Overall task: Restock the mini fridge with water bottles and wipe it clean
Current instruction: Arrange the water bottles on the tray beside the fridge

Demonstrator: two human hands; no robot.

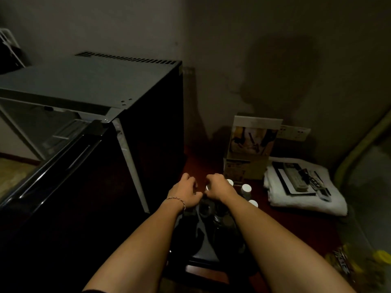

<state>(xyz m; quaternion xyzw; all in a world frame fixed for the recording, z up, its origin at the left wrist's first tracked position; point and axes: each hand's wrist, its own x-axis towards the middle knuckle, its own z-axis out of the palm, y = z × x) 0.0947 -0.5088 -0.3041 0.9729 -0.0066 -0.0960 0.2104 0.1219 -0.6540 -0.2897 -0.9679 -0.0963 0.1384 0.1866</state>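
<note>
Head view, hands beside fridge edge

You have the black, box-shaped mini fridge on your left, its dark door swung open toward you. Just right of it, white-capped water bottles stand upright, close together, on the reddish-brown wooden surface.
</note>
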